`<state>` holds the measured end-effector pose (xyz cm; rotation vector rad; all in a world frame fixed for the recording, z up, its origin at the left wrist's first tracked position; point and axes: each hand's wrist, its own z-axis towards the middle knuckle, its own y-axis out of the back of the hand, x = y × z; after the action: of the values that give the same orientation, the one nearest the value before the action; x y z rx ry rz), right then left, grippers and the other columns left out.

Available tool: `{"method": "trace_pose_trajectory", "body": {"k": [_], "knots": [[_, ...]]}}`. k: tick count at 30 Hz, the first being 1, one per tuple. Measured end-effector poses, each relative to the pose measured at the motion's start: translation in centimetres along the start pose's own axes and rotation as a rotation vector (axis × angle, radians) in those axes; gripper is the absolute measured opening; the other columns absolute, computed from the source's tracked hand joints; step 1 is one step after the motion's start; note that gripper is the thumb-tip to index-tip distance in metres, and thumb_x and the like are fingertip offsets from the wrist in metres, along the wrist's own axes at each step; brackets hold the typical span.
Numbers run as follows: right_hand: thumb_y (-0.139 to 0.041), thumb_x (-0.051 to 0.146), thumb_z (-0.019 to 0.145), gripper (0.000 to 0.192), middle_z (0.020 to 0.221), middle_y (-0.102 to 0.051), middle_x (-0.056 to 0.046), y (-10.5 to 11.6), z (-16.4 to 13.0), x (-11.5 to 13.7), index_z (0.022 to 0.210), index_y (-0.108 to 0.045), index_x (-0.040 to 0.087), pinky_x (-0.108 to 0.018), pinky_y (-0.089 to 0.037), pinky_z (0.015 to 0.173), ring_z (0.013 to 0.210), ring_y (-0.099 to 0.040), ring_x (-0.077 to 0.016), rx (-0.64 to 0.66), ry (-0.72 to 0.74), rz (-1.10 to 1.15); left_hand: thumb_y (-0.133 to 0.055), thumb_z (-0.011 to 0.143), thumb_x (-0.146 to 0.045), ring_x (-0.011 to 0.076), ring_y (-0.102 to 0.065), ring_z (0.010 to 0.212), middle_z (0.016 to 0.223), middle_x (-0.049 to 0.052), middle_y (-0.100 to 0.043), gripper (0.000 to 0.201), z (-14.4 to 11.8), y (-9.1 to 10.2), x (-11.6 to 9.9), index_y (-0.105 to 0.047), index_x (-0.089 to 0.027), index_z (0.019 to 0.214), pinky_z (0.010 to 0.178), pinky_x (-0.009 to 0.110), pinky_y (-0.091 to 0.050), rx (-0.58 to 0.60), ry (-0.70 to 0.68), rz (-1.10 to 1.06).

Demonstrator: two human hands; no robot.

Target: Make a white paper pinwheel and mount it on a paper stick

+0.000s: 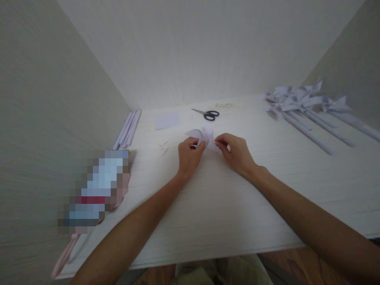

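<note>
My left hand (190, 156) pinches a white paper pinwheel (208, 132) above the middle of the table, its curved blades standing out past the fingers. At the pinwheel's right side my right hand (236, 152) is closed, thumb and forefinger together on a small thin pale piece (214, 141) that touches the paper. What exactly this piece is stays too small to tell. Left of my hands lie several thin pale slivers (163, 147). Behind the hands rest scissors (209, 115) with black handles and a square sheet of white paper (168, 120).
Several paper pinwheels on rolled paper sticks (305, 107) lie in a heap at the right. Rolled paper tubes (128, 128) lean along the left wall, with a blurred-out object (101, 186) nearer to me. Walls enclose the white table (208, 221) on three sides.
</note>
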<state>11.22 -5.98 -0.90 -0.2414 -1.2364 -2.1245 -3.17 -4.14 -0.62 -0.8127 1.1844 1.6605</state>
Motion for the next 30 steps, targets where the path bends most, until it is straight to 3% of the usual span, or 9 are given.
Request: {"method": "trace_pose_trajectory", "body": {"k": [30], "knots": [[-0.044, 0.017, 0.078, 0.014, 0.068, -0.06, -0.004, 0.23, 0.12, 0.49, 0.076, -0.057, 0.015, -0.024, -0.039, 0.059, 0.061, -0.053, -0.0133, -0.005, 0.012, 0.029, -0.054, 0.066, -0.023, 0.0105, -0.052, 0.06, 0.063, 0.001, -0.058, 0.013, -0.01, 0.0, -0.06, -0.06, -0.014, 0.059, 0.055, 0.022, -0.041, 0.025, -0.014, -0.001]]}}
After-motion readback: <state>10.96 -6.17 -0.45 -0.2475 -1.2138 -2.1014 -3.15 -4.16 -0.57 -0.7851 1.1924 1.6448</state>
